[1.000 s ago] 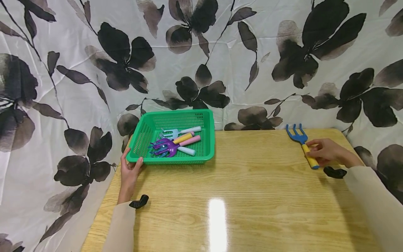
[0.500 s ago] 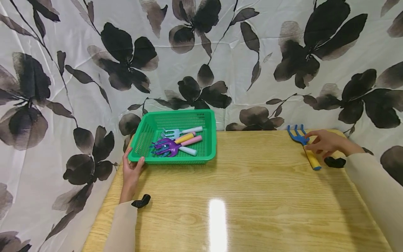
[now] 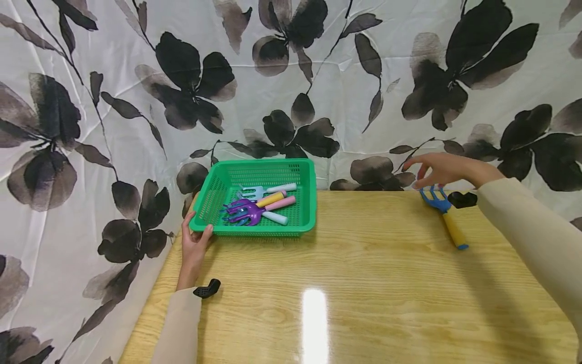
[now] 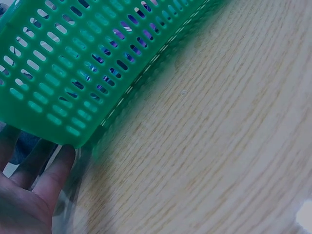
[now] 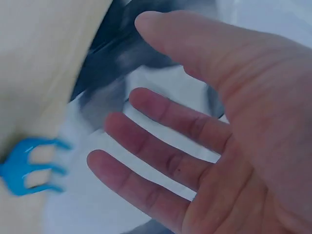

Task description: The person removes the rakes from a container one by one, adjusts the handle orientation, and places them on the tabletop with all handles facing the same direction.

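My left hand [image 3: 194,247] grips the near left corner of a green plastic basket [image 3: 311,202], thumb on the front and fingers at the left side. In the left wrist view the fingers [image 4: 58,173] meet the basket's corner [image 4: 63,109]. Small toy hand forks [image 3: 253,211] with purple and light blue heads lie in the basket. At the far right, a blue hand fork with a yellow handle [image 3: 452,228] lies on the table. My right hand [image 3: 447,168] hangs above its tines, fingers loosely spread and holding nothing; the right wrist view shows the fork's blue head [image 5: 19,168] apart from the hand.
The wooden table [image 3: 364,273] has its far edge against a white curtain [image 3: 345,101] printed with dark flowers. The curtain also runs along the left side. Black wrist cameras [image 3: 207,288] sit at both sleeves.
My right hand has let go of the blue fork's yellow handle and moved up and left, over the tines. The fork stays on the table. My left hand keeps its grip on the basket.
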`<state>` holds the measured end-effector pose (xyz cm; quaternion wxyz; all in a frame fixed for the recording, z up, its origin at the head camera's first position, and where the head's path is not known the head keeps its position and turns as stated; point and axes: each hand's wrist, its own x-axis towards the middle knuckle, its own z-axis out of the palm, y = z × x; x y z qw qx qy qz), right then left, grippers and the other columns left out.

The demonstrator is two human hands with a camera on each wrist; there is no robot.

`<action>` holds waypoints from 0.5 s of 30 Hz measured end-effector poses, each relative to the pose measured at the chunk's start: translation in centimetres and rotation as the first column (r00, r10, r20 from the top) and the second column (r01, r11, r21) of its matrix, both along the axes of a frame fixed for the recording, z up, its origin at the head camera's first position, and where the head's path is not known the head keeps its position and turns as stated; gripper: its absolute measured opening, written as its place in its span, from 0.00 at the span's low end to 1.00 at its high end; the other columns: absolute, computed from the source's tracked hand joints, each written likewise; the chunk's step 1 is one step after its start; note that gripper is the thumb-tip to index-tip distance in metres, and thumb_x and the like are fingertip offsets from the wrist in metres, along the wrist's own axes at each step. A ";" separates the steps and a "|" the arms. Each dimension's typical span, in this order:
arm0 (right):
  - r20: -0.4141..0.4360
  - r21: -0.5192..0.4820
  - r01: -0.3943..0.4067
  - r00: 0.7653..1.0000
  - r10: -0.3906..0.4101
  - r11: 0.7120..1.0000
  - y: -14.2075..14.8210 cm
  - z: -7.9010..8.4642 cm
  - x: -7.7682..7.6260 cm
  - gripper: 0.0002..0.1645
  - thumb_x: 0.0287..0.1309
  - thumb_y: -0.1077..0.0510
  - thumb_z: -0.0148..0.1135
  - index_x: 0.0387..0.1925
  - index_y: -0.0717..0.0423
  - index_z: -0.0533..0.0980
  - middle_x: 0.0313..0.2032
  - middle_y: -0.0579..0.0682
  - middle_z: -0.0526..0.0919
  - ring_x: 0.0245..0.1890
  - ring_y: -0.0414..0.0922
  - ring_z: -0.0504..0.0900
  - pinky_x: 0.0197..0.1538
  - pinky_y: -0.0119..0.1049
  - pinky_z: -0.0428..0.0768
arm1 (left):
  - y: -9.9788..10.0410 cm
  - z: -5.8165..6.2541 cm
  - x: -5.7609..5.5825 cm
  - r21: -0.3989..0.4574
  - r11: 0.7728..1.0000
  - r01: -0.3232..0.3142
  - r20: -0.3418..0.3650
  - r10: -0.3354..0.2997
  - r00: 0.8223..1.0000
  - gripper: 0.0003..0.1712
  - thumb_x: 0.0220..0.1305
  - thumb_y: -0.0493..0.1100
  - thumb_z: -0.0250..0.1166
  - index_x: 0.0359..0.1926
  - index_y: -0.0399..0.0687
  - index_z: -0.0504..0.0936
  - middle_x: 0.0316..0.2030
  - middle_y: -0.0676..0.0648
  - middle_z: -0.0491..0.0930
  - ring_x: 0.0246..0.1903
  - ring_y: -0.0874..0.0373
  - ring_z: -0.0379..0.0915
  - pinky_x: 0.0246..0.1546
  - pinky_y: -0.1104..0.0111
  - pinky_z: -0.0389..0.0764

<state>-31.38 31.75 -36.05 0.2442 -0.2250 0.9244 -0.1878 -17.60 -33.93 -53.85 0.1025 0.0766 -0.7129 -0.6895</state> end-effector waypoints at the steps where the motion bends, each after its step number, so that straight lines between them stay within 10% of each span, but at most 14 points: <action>1: -0.012 -0.001 -0.015 1.000 0.015 1.000 -0.9 0.6 -0.3 0.44 0.67 0.52 0.70 0.75 0.62 0.60 0.53 0.66 0.80 0.38 0.52 0.86 0.37 0.49 0.86 | 0.0 -0.1 -0.1 0.002 1.000 -0.001 -0.004 0.001 1.000 0.43 0.76 0.47 0.63 0.81 0.69 0.49 0.66 0.41 0.70 0.61 0.60 0.71 0.67 0.57 0.72; 15: -0.202 -0.016 -0.180 0.964 0.173 0.984 -12.4 5.3 -3.1 0.40 0.64 0.57 0.72 0.74 0.52 0.66 0.58 0.61 0.81 0.52 0.58 0.84 0.52 0.55 0.83 | 0.0 -0.2 -0.1 -0.035 0.999 -0.015 -0.016 0.014 1.000 0.43 0.74 0.51 0.64 0.80 0.70 0.51 0.61 0.43 0.73 0.58 0.58 0.73 0.61 0.62 0.76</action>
